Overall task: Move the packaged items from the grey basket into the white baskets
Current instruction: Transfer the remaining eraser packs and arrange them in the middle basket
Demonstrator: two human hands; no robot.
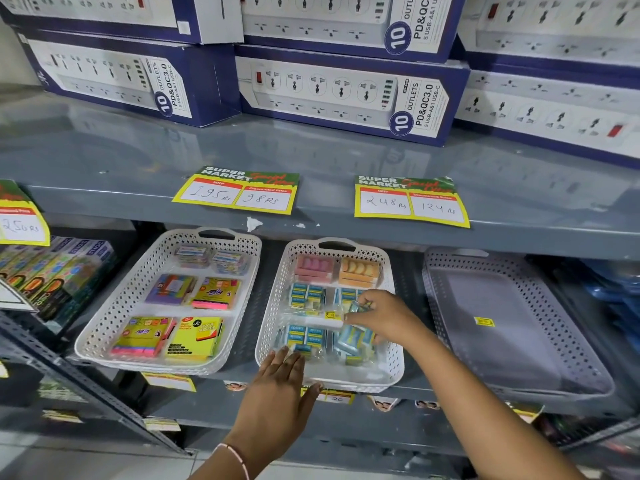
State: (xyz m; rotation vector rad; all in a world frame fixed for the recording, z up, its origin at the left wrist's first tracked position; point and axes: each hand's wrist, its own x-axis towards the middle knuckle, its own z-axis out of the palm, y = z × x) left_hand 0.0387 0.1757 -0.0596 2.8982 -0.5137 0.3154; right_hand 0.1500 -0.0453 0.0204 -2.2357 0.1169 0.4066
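At the centre of the frame the right hand (384,318) is pinching a clear eraser packet (358,308) inside the middle white basket (273,306), while the left hand (280,386) is lying flat over its front rim and the grey basket (512,327) is sitting at right.

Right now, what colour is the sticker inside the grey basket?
Yellow sticker, on the grey basket floor; head view.

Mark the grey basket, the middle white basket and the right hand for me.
grey basket (446,306): head view, left perforated wall.
middle white basket (275,308): head view, left perforated wall.
right hand (384,315): head view, back of hand.
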